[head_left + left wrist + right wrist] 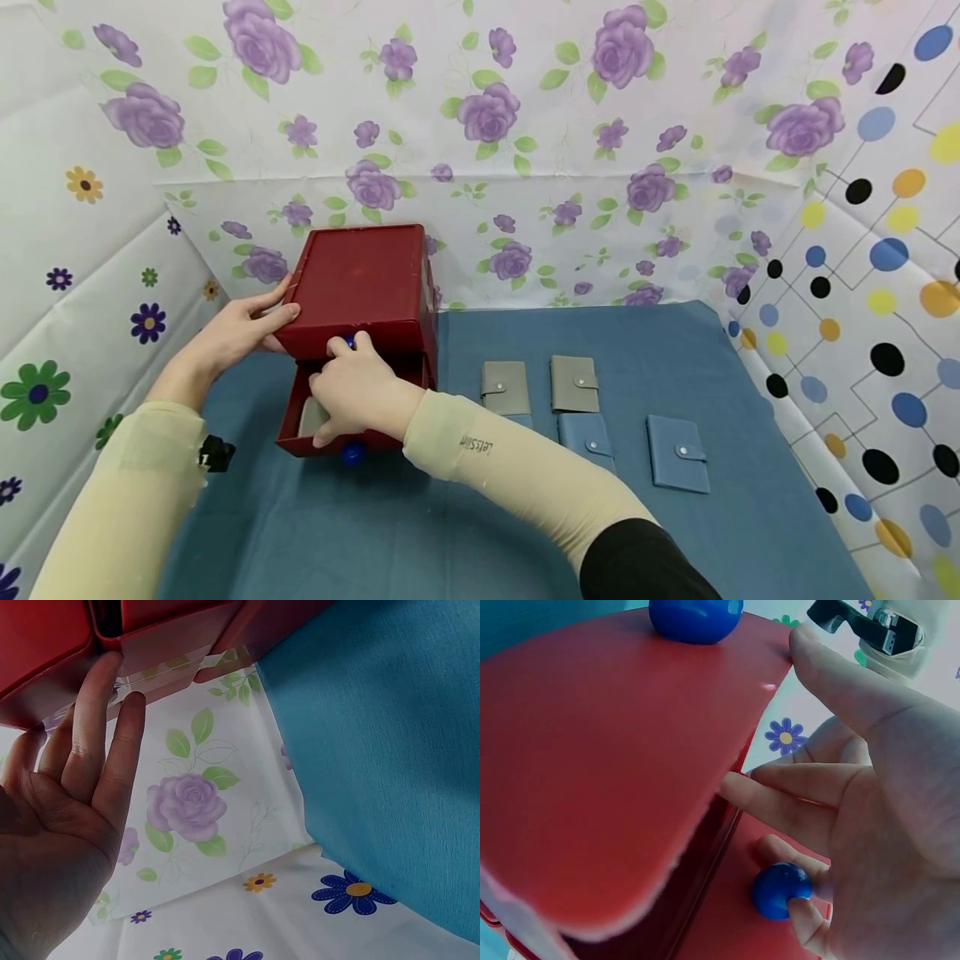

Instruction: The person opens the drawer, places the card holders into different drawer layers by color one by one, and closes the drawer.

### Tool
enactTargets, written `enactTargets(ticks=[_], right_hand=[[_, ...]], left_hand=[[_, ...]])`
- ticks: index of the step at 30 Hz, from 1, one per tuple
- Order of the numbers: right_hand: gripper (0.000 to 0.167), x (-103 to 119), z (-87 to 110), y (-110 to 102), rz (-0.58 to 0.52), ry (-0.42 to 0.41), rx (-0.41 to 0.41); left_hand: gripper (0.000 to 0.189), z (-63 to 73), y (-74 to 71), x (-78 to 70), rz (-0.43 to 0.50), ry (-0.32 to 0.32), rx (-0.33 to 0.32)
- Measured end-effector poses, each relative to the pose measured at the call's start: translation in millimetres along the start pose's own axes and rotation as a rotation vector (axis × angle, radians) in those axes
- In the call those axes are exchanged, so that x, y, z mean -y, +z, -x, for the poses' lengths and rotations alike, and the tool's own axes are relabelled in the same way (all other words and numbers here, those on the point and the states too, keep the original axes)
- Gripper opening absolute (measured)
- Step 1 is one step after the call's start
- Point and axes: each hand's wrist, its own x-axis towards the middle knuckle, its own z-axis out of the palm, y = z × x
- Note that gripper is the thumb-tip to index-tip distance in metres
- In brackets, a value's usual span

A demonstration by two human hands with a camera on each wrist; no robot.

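Observation:
A red two-drawer cabinet [360, 275] stands at the back left with its lower drawer [292, 425] pulled out. Inside that drawer, a pale grey flat item [312, 415] shows partly from behind my right hand [360, 387]. Two fingers of this hand pinch the upper drawer's blue knob [780, 891], while its thumb [817, 664] lies at the edge of the lower drawer's front. A second blue knob [353, 452] sits on that front. My left hand [243, 329] rests against the cabinet's left side, its fingers [88, 727] fairly straight in the left wrist view.
On the blue tabletop [480, 533], right of the cabinet, lie two grey snap-strap card holders [506, 385] and several blue ones [677, 452], some partly behind my right sleeve [525, 475]. A flowered sheet [480, 200] hangs behind, and a dotted sheet [862, 333] stands right.

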Motion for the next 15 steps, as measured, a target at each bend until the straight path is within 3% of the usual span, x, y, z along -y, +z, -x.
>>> enactTargets(ticks=[15], right_hand=[[0.076, 0.3, 0.3, -0.4, -0.011, -0.007, -0.013]], left_hand=[[0.076, -0.2, -0.5, 0.5, 0.007, 0.000, 0.003]])
